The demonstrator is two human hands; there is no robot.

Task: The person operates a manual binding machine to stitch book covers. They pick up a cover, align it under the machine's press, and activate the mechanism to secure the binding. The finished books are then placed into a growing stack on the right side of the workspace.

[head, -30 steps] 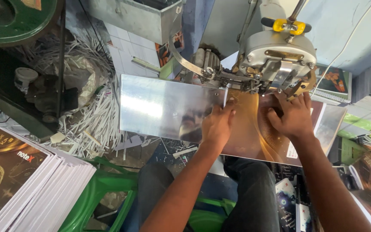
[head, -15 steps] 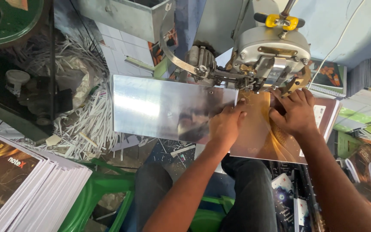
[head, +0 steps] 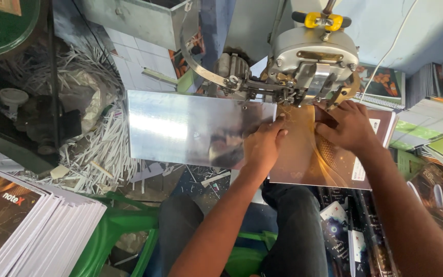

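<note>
There is only one view — the camera sits on the person's head and looks steeply down, close over the metal table and the machine head. The person's own forearms and knees enter from the bottom edge, the floor with paper scraps lies at the left.

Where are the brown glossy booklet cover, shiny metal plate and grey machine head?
brown glossy booklet cover (head: 303, 159), head view, bare middle of cover
shiny metal plate (head: 180, 125), head view, flat top
grey machine head (head: 314, 54), head view, front housing

left hand slid rightward on brown booklet cover, view shifted
</note>
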